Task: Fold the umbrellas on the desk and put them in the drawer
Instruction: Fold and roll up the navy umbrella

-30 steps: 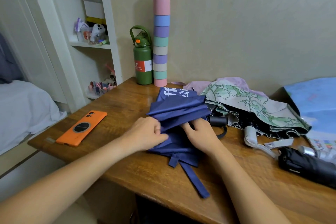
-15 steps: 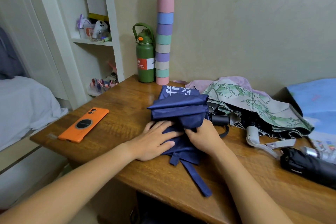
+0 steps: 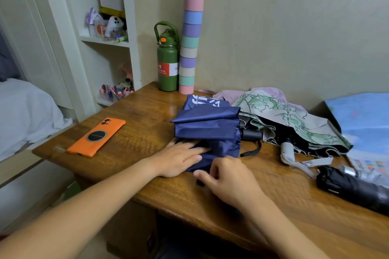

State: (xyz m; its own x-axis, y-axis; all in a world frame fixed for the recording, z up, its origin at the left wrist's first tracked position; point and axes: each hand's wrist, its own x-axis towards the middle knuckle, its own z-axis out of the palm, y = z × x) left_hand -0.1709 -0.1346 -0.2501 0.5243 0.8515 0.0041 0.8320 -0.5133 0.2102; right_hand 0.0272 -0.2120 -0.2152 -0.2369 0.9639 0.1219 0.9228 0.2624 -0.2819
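The left hand lies flat, fingers straight, pressing the half-folded navy umbrella onto the counter. The right hand, fingers curled, grasp unclear. Further right, floral umbrella remains loose; black umbrella appears bundled. No umbrella is stowed; the drawer is not visible.

Four umbrellas lie on the table: a navy one, a green-leaf patterned one, a black folded one and a light blue one. There is one orange phone, one green bottle, and one stack of nine cups.
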